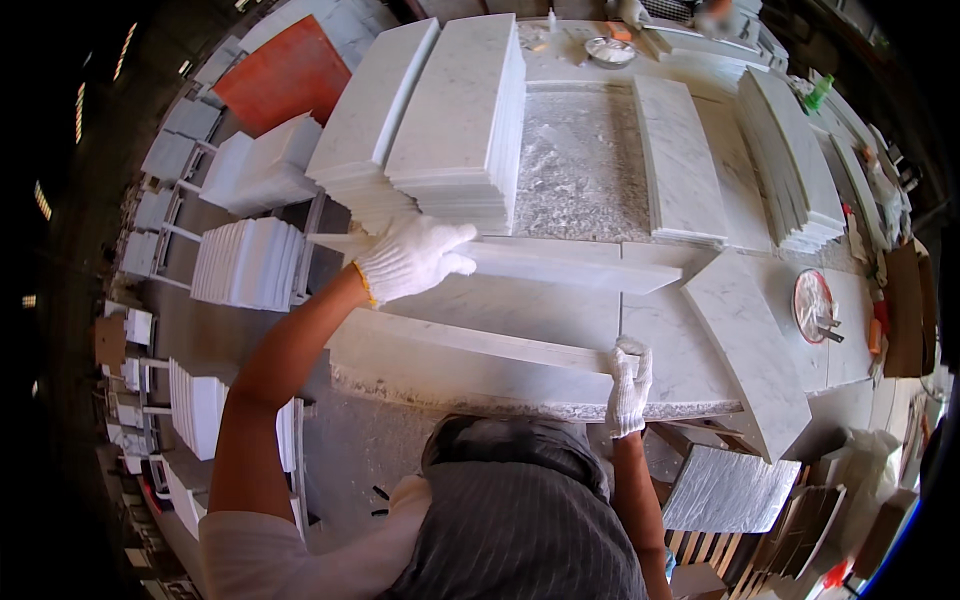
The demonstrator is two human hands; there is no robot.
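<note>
Two long white marble strips lie crosswise on the stone-topped table (690, 340) in front of me. My left hand (415, 258), in a white knit glove with a yellow cuff, is closed over the left part of the farther strip (570, 265), its thumb and fingers on either side of the upper edge. Along the table's near edge, close to my body, is the second strip (480, 355), tilted up. My gloved right hand (630, 385) has its fingers curled at that strip's right end. The undersides of both strips are hidden.
Tall stacks of marble slabs (455, 100) stand at the far left of the table. Another slab (750, 350) lies slantwise, overhanging at right, near a red-rimmed bowl (812, 305) holding a tool. Slab stacks on racks (245, 262) fill the left side. Someone's gloved hand (633, 12) shows far off.
</note>
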